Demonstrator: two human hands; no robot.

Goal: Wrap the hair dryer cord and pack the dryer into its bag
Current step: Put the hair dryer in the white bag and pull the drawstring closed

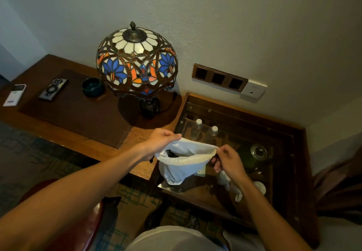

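Dim, warm light; wide-angle edge distortion

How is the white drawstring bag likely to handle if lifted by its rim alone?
The white bag looks like soft cloth: its rim sags between the left hand and right hand, so it would probably flop. A dark object shows inside, so it would likely hang bottom-heavy and swing.

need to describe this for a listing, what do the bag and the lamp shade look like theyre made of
Bag: soft white cloth, matte, probably cotton; it creases and its gathered rim suggests a drawstring hem.
Lamp shade: looks like stained glass, glossy white, blue and orange panes in dark metal-like seams.
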